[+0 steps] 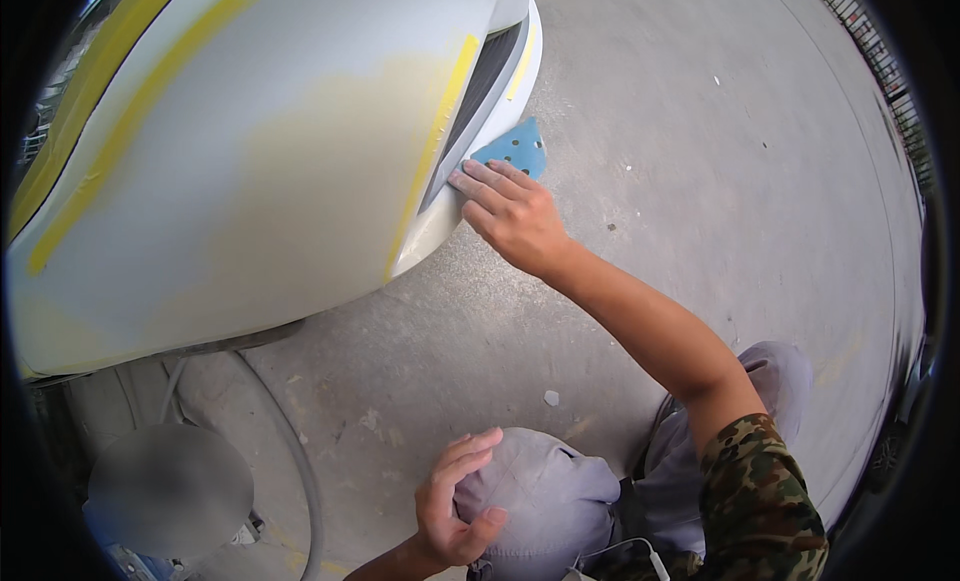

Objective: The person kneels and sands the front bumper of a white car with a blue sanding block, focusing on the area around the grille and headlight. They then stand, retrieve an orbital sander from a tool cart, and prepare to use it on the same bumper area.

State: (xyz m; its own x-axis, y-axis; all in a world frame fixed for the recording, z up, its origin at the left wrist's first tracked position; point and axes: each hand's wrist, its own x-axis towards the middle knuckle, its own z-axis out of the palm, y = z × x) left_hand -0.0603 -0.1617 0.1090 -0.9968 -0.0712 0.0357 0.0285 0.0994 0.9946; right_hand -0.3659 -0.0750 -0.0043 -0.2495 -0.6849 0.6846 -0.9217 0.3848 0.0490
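Observation:
My right hand [512, 213] reaches out to the white edge of a car's front body panel [440, 229]. Its fingers lie together, dusty at the tips, and press a blue sandpaper sheet [530, 141] with punched holes onto that edge. Part of the sheet sticks out past the fingers; the rest is hidden under them. Just beside the fingertips is a dark grille opening [478, 106] with a grey rim. My left hand [455, 501] rests on my raised knee [545, 481], fingers curved and thumb apart, holding nothing.
A big white panel [300, 161] with beige sanded patches fills the upper left. Yellow masking tape [435, 146] runs along its edge. A grey hose [292, 441] curves over the concrete floor [700, 181]. Something round and blurred [170, 491] sits at lower left.

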